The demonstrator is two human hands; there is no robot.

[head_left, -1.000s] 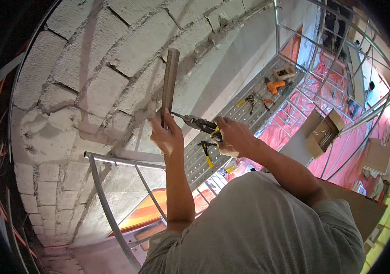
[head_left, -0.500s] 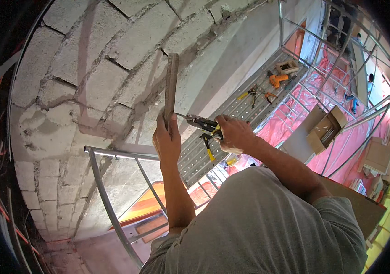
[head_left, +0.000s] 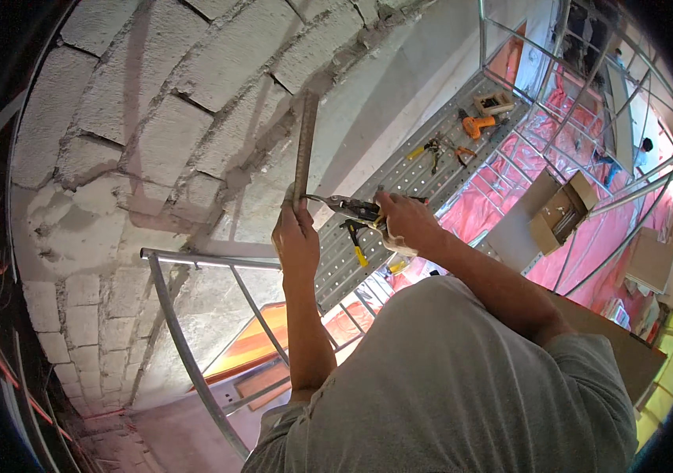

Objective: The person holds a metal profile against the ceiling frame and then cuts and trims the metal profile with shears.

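Note:
Upright in my left hand [head_left: 297, 239] is a long, narrow grey metal strip [head_left: 305, 146], pinched near its lower end with the fingers closed around it. My right hand [head_left: 411, 225] is wrapped around the dark handles of a pair of snips [head_left: 352, 208]. Their pointed metal jaws reach left to the strip's edge, just above my left fingertips. Whether the jaws bite into the strip is too small to tell. A yellow-and-black tool [head_left: 355, 243] shows below the snips, over the platform.
A perforated metal scaffold platform [head_left: 388, 189] carries an orange drill [head_left: 478, 126], pliers [head_left: 433, 150] and a small box [head_left: 494, 103]. A rough block wall [head_left: 171, 134] rises at left, beside a scaffold rail [head_left: 210, 260]. Pink sheeting and an open carton [head_left: 561, 213] lie below. A person [head_left: 612, 167] is far right.
The metal strip now leans slightly more to the right, and my left hand has shifted a little right. The snips stay at its edge. The whole view has shifted slightly.

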